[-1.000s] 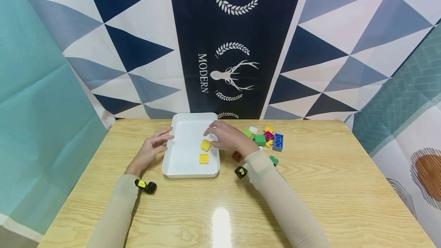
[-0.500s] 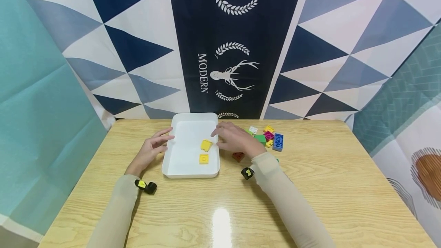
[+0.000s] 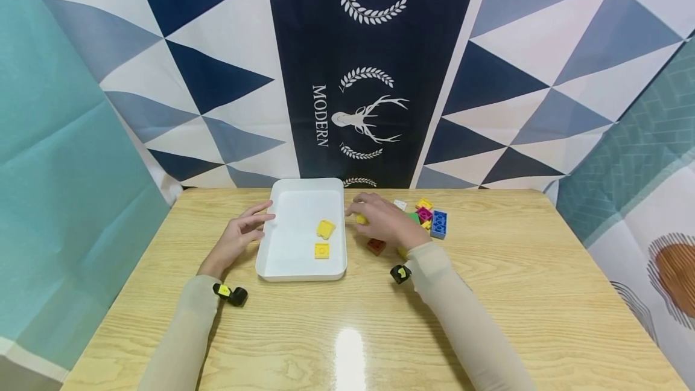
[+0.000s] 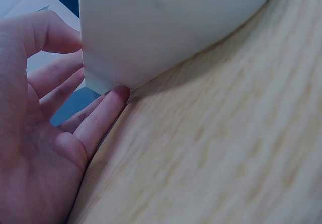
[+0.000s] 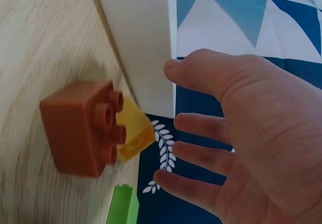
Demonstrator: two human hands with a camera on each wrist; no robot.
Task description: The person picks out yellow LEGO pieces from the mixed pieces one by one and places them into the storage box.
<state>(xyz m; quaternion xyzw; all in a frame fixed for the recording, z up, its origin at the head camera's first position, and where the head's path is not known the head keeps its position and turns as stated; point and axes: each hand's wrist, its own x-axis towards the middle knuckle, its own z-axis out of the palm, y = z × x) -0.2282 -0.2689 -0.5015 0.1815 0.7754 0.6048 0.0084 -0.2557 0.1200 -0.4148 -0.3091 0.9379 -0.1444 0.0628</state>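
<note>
My left hand (image 3: 236, 234) rests with loosely spread fingers at the left side of a white tray (image 3: 295, 216); in the left wrist view its fingertips (image 4: 119, 92) touch the tray's outer wall. Inside the tray lie two yellow toy bricks, one tilted (image 3: 326, 229) and one square (image 3: 321, 251) nearer the front. Just outside the right rim, my right hand (image 3: 382, 219) hovers palm down over the table, relaxed and holding nothing. A yellow brick (image 5: 135, 128) lies beneath its fingers, beside an orange-brown brick (image 5: 75, 133) with studs. The right palm partly covers the pile in the head view.
Right of the right hand sit loose bricks: white (image 3: 400, 204), yellow (image 3: 424, 203), magenta (image 3: 423, 215) and blue (image 3: 439, 224). A light green brick (image 5: 122, 206) shows low in the right wrist view. A patterned cloth (image 3: 217, 77) hangs behind the wooden table (image 3: 304, 330).
My right hand has drawn back rightward from over the tray to the table beside it, uncovering a yellow brick there. The left hand and the bricks in the tray stay put.
</note>
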